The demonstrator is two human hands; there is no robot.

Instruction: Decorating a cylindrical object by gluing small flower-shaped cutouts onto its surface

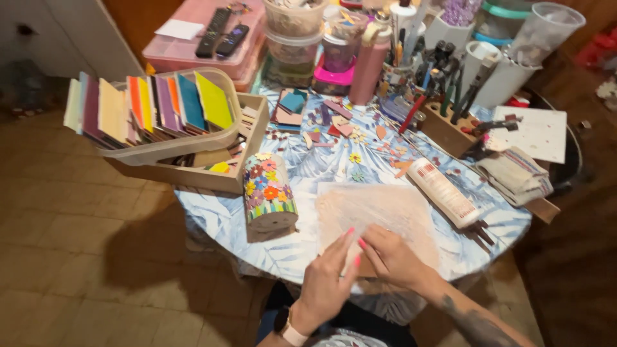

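Note:
My left hand [329, 277] and my right hand [390, 257] meet at the near edge of a round table covered with a blue leaf-print cloth [321, 168]. Both press on a pale, translucent sheet [379, 209] that lies over a flat board. The fingertips touch each other over the sheet's near edge; whether they pinch a small piece is hidden. Just left of the sheet, a pot covered in colourful flower mosaic [268, 193] lies tipped on the cloth. A white tube [443, 191] lies to the right of the sheet.
A wooden box [247, 144] and a clear tray of coloured tile sheets [151, 109] overhang the table's left edge. Loose tile bits [340, 125], a tool block with pliers [450, 103], jars, a pink box with remotes [212, 38] and folded cloths [514, 173] crowd the back and right.

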